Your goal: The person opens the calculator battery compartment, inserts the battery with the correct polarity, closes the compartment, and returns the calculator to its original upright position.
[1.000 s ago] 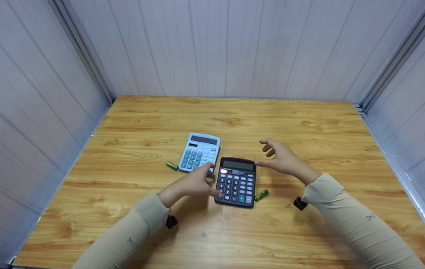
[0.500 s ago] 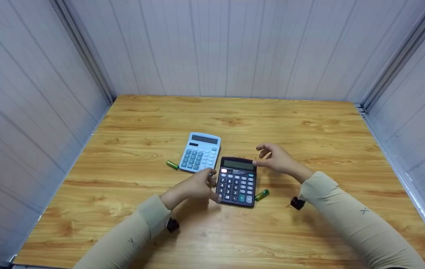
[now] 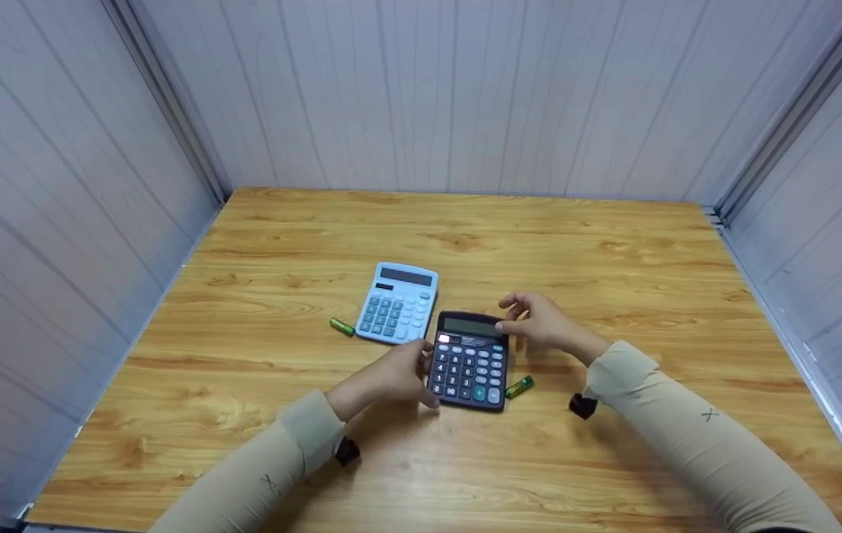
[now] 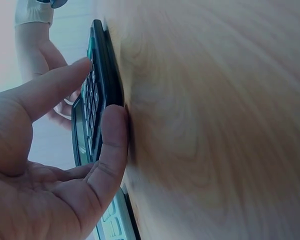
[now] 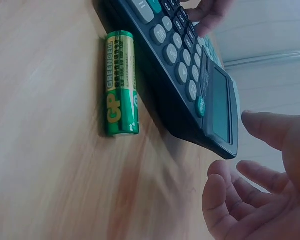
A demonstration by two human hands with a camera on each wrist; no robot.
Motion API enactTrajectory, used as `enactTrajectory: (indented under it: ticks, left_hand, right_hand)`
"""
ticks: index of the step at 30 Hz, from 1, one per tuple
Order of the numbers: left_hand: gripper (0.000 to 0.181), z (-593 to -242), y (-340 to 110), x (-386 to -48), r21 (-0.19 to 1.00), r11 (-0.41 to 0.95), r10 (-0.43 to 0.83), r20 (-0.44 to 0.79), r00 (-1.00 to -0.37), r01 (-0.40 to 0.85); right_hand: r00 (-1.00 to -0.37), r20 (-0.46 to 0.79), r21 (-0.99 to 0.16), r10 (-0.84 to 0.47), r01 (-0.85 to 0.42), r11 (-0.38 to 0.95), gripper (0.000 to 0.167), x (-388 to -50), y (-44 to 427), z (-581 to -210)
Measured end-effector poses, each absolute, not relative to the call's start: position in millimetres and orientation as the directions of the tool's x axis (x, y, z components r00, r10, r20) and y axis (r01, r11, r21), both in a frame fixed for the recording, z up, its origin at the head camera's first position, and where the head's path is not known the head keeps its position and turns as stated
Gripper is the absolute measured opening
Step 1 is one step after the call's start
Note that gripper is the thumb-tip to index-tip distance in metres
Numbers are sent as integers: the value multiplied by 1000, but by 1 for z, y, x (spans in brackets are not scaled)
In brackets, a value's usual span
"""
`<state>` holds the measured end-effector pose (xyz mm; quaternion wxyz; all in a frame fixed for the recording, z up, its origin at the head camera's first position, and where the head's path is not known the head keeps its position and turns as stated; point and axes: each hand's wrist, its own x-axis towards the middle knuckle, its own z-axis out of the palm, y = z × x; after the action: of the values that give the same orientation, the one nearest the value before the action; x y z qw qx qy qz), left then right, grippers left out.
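A black desktop calculator point(image 3: 471, 363) lies face up on the wooden table, its display at the far end. My left hand point(image 3: 396, 372) is at its lower left edge. In the left wrist view the left thumb point(image 4: 72, 75) lies at the key side and a fingertip point(image 4: 114, 122) is by the casing's side; firm contact is unclear. My right hand point(image 3: 545, 324) is beside the display's upper right corner, fingers loosely bent. A gap shows between that right thumb point(image 5: 265, 127) and the calculator in the right wrist view. A green GP battery point(image 5: 121, 85) lies along the right edge.
A light blue calculator point(image 3: 398, 302) lies just behind and left of the black one. Another green battery point(image 3: 342, 326) rests by its lower left corner. Pale panel walls point(image 3: 421, 96) enclose the wooden table point(image 3: 280, 259) at the back and sides.
My right hand has moved slightly left and nearer to the calculator's upper right corner. My left hand has shifted down a little, its thumb now at the lower left corner. The calculators stay in place.
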<state>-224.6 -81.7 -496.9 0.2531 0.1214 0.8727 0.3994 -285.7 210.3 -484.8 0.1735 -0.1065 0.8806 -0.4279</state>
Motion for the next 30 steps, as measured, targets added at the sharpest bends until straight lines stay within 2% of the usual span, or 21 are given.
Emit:
enactTrajectory:
  ticks: [6, 12, 16, 30]
  left_hand:
    - [92, -501, -80, -224, 765, 645, 401, -338, -852, 0]
    - [84, -504, -77, -223, 767, 640, 420, -299, -857, 46]
    - [79, -505, -75, -223, 776, 628, 434, -278, -857, 66]
    - [76, -505, -74, -225, 755, 655, 410, -334, -849, 19]
  right_hand:
    - [-915, -222, -780, -336, -40, 624, 37, -287, 203, -492]
    - [-914, -226, -797, -337, -25, 603, 28, -286, 197, -495]
    - [-908, -240, -813, -344, -6, 582, 25, -285, 195, -498]
    - [-862, -319, -822, -394, 45, 568, 19, -288, 195, -503]
